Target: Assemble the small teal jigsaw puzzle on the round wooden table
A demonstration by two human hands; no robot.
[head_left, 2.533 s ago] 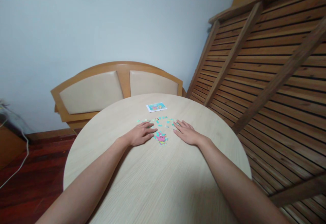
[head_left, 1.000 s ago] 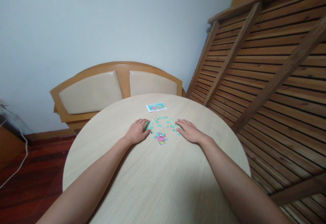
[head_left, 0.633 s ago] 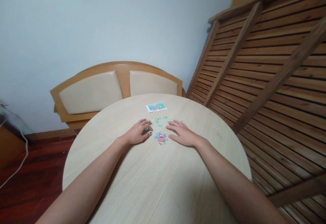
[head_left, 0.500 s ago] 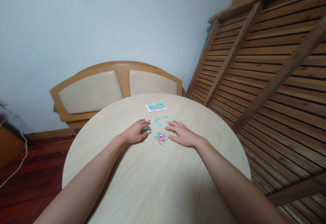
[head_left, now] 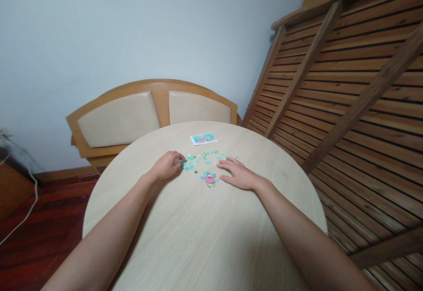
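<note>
Small turquoise puzzle pieces (head_left: 204, 158) lie scattered on a round pale wooden table (head_left: 205, 229). A joined pink and turquoise patch of puzzle (head_left: 209, 179) sits between my hands. My left hand (head_left: 166, 166) rests at the left edge of the scatter with its fingers curled, fingertips touching pieces there. My right hand (head_left: 237, 174) lies flat with fingers spread, just right of the joined patch. A small picture card (head_left: 203, 139) lies farther back on the table.
A curved wooden bench with two beige cushions (head_left: 148, 114) stands behind the table against a pale wall. A slatted wooden frame (head_left: 346, 88) leans along the right. Cables (head_left: 20, 185) hang at the far left over a dark red floor.
My left hand has drawn back to the left and curled its fingers at the edge of the pieces. My right hand has moved in leftward, close to the joined patch.
</note>
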